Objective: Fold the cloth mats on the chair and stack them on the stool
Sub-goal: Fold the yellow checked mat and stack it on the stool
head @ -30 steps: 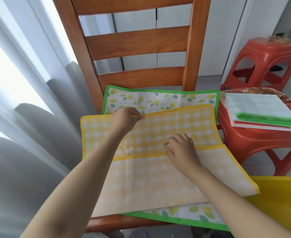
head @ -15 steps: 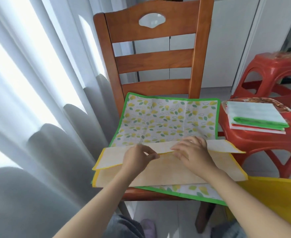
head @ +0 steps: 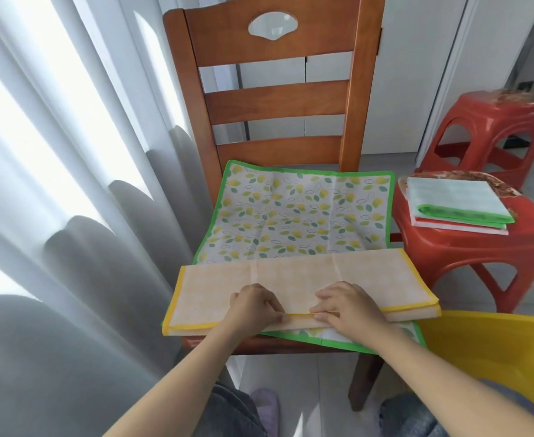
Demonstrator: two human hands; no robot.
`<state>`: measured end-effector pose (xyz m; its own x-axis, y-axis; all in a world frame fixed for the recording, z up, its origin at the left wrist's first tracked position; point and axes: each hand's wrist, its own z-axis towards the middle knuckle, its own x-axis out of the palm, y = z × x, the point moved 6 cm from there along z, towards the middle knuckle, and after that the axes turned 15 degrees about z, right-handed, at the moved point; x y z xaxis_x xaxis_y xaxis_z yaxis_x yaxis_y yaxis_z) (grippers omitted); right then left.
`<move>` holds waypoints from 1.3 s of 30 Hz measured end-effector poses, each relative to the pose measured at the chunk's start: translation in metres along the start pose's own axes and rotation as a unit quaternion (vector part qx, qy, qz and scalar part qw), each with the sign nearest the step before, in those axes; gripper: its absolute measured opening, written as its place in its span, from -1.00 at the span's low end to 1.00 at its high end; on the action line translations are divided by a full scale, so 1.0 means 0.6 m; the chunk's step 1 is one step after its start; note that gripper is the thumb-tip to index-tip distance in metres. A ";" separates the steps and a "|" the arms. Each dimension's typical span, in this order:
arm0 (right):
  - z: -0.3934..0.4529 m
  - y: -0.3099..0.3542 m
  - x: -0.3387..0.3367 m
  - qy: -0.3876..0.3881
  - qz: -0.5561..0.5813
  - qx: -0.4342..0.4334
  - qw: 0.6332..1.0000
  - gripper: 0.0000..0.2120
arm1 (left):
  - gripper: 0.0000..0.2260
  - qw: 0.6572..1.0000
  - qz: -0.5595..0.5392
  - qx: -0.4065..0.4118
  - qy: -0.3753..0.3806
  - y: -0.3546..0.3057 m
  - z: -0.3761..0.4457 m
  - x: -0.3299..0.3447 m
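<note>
Yellow-edged mat (head: 294,279), folded into a long strip, lies across the chair's (head: 275,99) front edge atop the green-bordered leaf mat (head: 291,216). Left hand (head: 254,305) and right hand (head: 347,305) pinch its near hem with curled fingers. Folded mats (head: 458,205) sit stacked on the red stool (head: 480,247) just beside.

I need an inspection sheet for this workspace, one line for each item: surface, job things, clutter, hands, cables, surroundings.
Surface: wooden chair; the mats cover its seat.
Job's things: yellow-edged mat folded to a long strip at the seat's front, lying on the open leaf-print mat; folded mats stacked on the near red stool.
Clutter: nothing seen.
Hands: left hand and right hand pinch the strip's near edge.
Cables: nothing seen.
Surroundings: grey curtain at left, second red stool behind, yellow object at lower right.
</note>
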<state>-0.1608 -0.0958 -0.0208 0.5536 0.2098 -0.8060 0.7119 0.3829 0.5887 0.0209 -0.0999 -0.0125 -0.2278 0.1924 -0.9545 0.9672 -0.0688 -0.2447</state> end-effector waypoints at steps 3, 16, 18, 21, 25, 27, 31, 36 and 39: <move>-0.003 0.001 0.001 -0.016 0.002 -0.009 1.000 -0.74 | -0.83 0.999 0.017 0.014 0.024 0.001 0.006 0.003; -0.012 0.003 0.020 -0.017 0.058 0.001 0.998 -0.76 | -0.50 0.995 0.092 0.032 -0.031 -0.040 0.089 0.044; -0.012 0.002 0.019 -0.019 0.069 0.001 0.997 -0.76 | -0.48 0.992 0.123 0.029 -0.031 -0.040 0.092 0.057; -0.009 0.000 0.017 -0.025 0.072 0.001 0.997 -0.79 | -0.47 0.989 0.142 0.027 -0.033 -0.039 0.096 0.062; -0.003 0.005 0.014 -0.047 0.076 -0.011 0.996 -0.79 | -0.48 0.990 0.133 0.027 -0.047 -0.040 0.099 0.060; -0.003 0.007 0.014 -0.068 0.078 -0.014 0.995 -0.77 | -0.49 0.990 0.117 0.022 -0.074 -0.039 0.100 0.052; -0.012 0.010 0.026 -0.083 0.069 -0.022 0.994 -0.81 | -0.49 0.989 0.127 0.029 -0.071 -0.036 0.103 0.054; -0.007 0.007 0.017 -0.069 0.077 0.012 0.995 -0.69 | -0.49 0.987 0.144 0.029 -0.059 -0.035 0.106 0.063; 0.021 -0.004 0.003 -0.094 0.068 0.042 0.992 -0.76 | -0.49 0.987 0.147 0.030 -0.057 -0.034 0.106 0.064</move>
<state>-0.1561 -0.1079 -0.0228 0.7130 0.0795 -0.6966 0.6534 0.2849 0.7013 -0.0151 -0.1533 -0.0552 0.0478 0.0438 -0.9979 0.9857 -0.1636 0.0400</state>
